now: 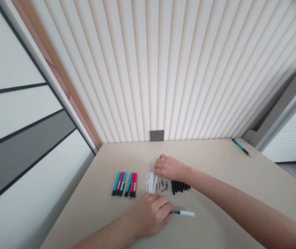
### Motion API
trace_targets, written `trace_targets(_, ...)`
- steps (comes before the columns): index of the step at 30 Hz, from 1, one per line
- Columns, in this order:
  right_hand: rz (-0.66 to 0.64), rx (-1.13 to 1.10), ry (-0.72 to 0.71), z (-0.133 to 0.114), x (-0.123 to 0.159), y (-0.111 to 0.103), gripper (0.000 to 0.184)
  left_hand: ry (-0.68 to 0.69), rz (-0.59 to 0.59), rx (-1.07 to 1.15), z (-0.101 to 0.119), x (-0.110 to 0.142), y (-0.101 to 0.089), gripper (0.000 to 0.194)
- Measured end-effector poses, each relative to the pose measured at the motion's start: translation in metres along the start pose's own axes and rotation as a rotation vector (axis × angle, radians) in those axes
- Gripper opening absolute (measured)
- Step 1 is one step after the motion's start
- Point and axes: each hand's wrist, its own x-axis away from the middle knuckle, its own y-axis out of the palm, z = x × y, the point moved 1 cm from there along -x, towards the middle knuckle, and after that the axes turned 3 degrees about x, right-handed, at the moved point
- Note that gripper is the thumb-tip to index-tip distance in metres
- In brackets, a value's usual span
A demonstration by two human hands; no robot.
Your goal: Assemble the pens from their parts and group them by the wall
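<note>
My left hand [153, 211] is closed around a pen [186, 213] with a white end and a dark printed band, which sticks out to the right; its other end is hidden in my fingers. My right hand [170, 167] reaches over the table, fingers curled together at the upper ends of a bunch of thin white sticks [151, 182]. Whether a stick is pinched in them is hidden. Small white tips [146, 181] lie left of the sticks, and small dark clear pieces [163, 186] lie to the right. Several black caps or tubes [179, 186] rest in a row below my right wrist.
Blue and red pen barrels [120, 183] with black ends lie in two groups on the left of the beige table [91, 207]. A blue and black pen [241, 147] lies at the far right corner. Behind stands a ribbed white wall with a grey socket [157, 135].
</note>
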Motion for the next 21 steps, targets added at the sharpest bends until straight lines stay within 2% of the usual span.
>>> trace_targets(10, -0.001, 0.069, -0.12, 0.006, -0.011, 0.002, 0.015, 0.002, -0.027, 0.014, -0.001, 0.0, 0.0, 0.01)
trace_targets(21, -0.003, 0.067, -0.181, 0.016, -0.02, 0.008, 0.015, 0.004, -0.053, 0.009, 0.0, -0.001, -0.002, 0.007)
